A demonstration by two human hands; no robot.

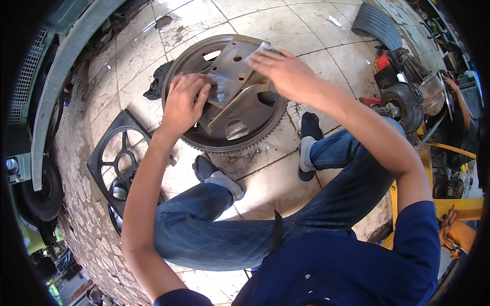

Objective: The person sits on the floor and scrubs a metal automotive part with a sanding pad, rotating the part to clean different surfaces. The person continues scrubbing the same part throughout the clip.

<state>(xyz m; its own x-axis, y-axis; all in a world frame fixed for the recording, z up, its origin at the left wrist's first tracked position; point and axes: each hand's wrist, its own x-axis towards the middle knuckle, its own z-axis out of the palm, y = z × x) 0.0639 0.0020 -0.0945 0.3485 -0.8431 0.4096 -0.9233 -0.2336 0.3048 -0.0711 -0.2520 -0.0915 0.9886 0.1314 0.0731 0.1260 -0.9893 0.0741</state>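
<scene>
A toothed flywheel (173,76) lies on the tiled floor in front of me. Across it rests a brown metal plate (229,71) with several holes and a shiny, rubbed patch near its left end. My left hand (188,97) is closed over the plate's left end, its fingers bent and their tips partly hidden. At the far right corner of the plate my right hand (278,69) presses a small pale, folded piece (264,47), perhaps a cloth or abrasive paper, against the edge. Its exact kind is too small to make out.
A black fan shroud (122,153) lies left of the flywheel, with a dark cloth (158,81) behind. To the right are a greasy machine part (403,104) and yellow metal frame (454,208). A ribbed grey sheet (376,26) lies far right. My feet flank the flywheel's near side.
</scene>
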